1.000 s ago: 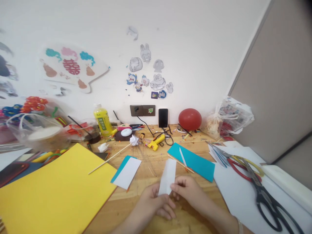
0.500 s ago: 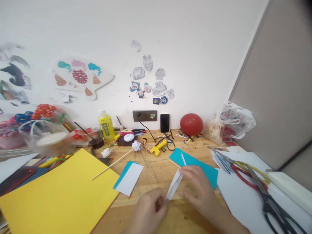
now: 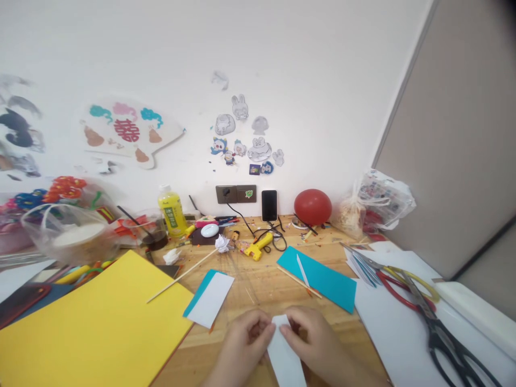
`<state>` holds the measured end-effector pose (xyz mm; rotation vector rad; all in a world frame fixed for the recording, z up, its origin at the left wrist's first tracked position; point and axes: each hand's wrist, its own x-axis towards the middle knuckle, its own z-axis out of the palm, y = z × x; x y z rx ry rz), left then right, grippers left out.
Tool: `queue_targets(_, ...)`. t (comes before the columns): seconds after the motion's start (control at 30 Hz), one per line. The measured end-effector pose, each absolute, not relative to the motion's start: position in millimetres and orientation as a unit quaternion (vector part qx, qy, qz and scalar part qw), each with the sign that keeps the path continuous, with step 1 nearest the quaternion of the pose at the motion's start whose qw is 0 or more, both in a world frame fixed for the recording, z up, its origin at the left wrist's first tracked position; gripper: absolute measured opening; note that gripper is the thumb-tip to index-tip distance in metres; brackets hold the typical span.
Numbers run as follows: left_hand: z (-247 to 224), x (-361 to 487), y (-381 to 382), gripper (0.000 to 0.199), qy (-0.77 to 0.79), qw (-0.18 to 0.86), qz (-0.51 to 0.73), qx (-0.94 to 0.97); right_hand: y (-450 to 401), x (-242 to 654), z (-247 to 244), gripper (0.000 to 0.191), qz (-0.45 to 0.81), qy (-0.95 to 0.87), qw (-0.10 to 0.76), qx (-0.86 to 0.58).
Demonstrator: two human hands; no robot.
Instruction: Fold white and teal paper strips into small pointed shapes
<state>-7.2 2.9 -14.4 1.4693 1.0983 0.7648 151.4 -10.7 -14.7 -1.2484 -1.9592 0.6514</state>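
Observation:
Between my two hands is a strip of white paper [image 3: 285, 360], its lower end running out of the bottom of the view. My left hand [image 3: 246, 341] pinches its upper left edge between thumb and fingers. On the other side my right hand [image 3: 312, 336] grips the upper right edge, thumb on top. Beyond the hands lie a blue card [image 3: 330, 279] with a thin white paper sliver [image 3: 302, 270] on it, and a wooden stick [image 3: 296, 279] along its near edge. A white paper piece [image 3: 212, 301] over blue paper lies to the left.
A large yellow sheet [image 3: 92, 322] covers the left. A stick with a white paper flower [image 3: 221, 243] rests on it. Scissors [image 3: 429, 312] lie on white sheets at right. Behind are a yellow glue gun [image 3: 258, 247], a red balloon [image 3: 313, 207], a phone [image 3: 269, 205] and a yellow bottle [image 3: 172, 211].
My right hand has come down and closed on the strip beside my left hand. The strip now points towards me, flat side up. The view has shifted slightly.

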Motion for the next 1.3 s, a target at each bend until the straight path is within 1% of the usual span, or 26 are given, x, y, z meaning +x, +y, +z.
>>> queue_targets(0.1, -13.9, -5.1, 0.5, 0.026, 0.458, 0.556, 0.320, 0.616, -9.5, 148.8, -18.1, 0.013, 0.313, -0.719, 0.381, -0.489)
queue_targets(0.2, -10.8, -4.9, -0.8, 0.025, 0.465, 0.544, 0.311, 0.625, -9.4, 146.7, -18.9, 0.015, 0.337, -0.705, 0.381, -0.494)
queue_targets(0.33, -10.9, -5.8, -2.0, 0.027, 0.460, 0.566, 0.283, 0.623, -9.4, 145.7, -21.1, 0.016, 0.321, -0.697, 0.373, -0.522)
queue_targets(0.53, -11.3, -5.0, -1.6, 0.027, 0.463, 0.571, 0.291, 0.613, -9.7, 146.7, -21.8, 0.016, 0.316, -0.703, 0.372, -0.517)
queue_targets(0.7, -10.8, -2.8, -2.9, 0.029, 0.460, 0.574, 0.285, 0.614, -9.5, 145.2, -19.4, 0.007, 0.335, -0.692, 0.390, -0.507)
queue_targets(0.9, -18.8, -2.9, -3.6, 0.024, 0.434, 0.618, 0.273, 0.596, -8.3, 144.8, -23.2, 0.009, 0.307, -0.698, 0.381, -0.524)
queue_targets(1.0, -19.6, -3.8, -3.0, 0.022, 0.437, 0.622, 0.276, 0.588, -8.3, 145.4, -21.7, 0.008, 0.308, -0.697, 0.380, -0.525)
queue_targets(1.3, -18.9, -2.9, 4.3, 0.036, 0.464, 0.637, 0.301, 0.536, -2.2, 149.3, -25.2, 0.006, 0.417, -0.622, 0.412, -0.519)
